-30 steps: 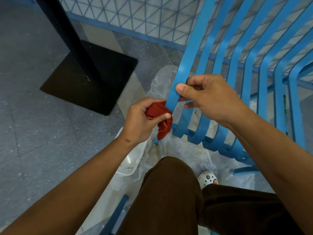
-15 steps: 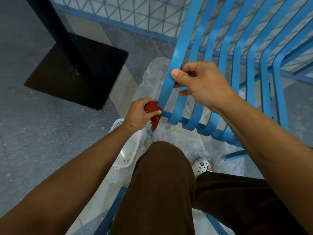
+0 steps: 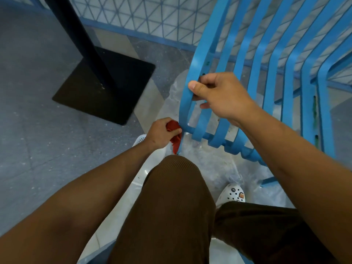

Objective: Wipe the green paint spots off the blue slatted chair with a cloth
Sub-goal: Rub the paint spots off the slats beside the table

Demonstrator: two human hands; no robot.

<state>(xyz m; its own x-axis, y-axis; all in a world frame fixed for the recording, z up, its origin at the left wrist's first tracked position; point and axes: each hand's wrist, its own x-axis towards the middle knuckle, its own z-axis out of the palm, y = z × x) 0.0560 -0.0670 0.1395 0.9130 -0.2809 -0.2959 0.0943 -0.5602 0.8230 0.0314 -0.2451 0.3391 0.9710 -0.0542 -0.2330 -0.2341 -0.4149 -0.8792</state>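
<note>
The blue slatted chair (image 3: 276,77) fills the upper right, its slats curving down to a front edge near my knee. My right hand (image 3: 221,96) grips the leftmost slat, thumb on top. My left hand (image 3: 161,133) holds a bunched red cloth (image 3: 174,134) against the lower end of that same slat, at the chair's front corner. Small green paint spots (image 3: 207,63) show on the leftmost slat above my right hand. A long green streak (image 3: 314,115) runs down a slat at the far right.
A black square table base (image 3: 106,82) with a dark post stands on the grey floor at left. Clear plastic sheeting (image 3: 209,164) lies under the chair. My brown trouser legs and a white clog (image 3: 233,193) are below. A white perforated basket (image 3: 141,139) sits by my left wrist.
My left hand has slid the red cloth down the leftmost slat to the chair's front corner. My right hand keeps its grip on the slat.
</note>
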